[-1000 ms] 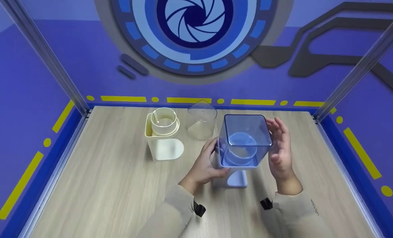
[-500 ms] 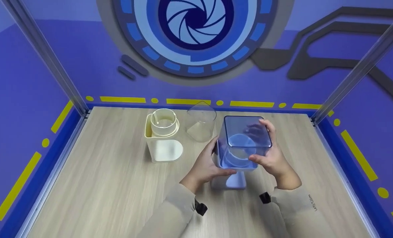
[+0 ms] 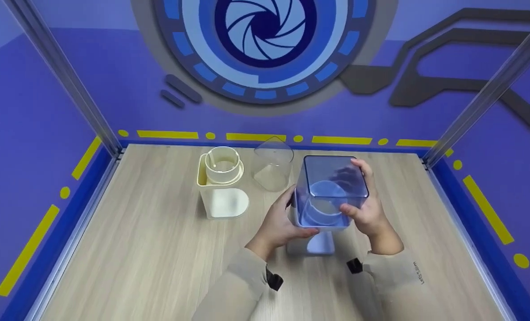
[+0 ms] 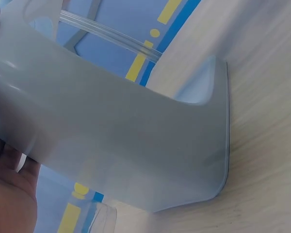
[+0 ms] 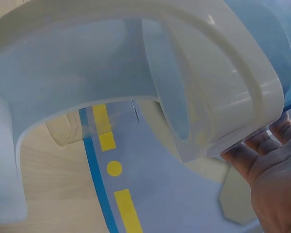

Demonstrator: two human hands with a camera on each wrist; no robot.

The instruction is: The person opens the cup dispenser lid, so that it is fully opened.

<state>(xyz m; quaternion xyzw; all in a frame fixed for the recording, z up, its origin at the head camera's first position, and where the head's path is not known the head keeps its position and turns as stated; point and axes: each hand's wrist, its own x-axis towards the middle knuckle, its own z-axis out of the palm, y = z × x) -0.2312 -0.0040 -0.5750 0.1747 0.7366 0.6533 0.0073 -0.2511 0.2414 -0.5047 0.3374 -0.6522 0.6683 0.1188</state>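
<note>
Between both hands is a pale blue C-shaped dispenser (image 3: 320, 244) with a see-through blue square cover (image 3: 329, 176) over its top and a round ring showing inside. My left hand (image 3: 279, 225) holds the upper body from the left, thumb along the front. On the right side, my right hand (image 3: 371, 214) grips the blue cover, its thumb at the front and fingers seen through the plastic. The curved body (image 4: 111, 126) fills the left wrist view, its foot at the table; whether it touches cannot be told. Right-hand fingers (image 5: 247, 158) lie against the top part in the right wrist view.
A cream dispenser (image 3: 227, 203) of similar shape stands upright at the back left, its round ring (image 3: 222, 166) uncovered. Beside it stands a clear colourless cover (image 3: 273, 174). Blue panels (image 3: 282, 120) and metal posts (image 3: 483, 96) border the wooden table (image 3: 158, 249).
My right hand has gone from spread fingers beside the blue cover to gripping it, with the thumb now on its front. The left hand and the dispenser have hardly moved.
</note>
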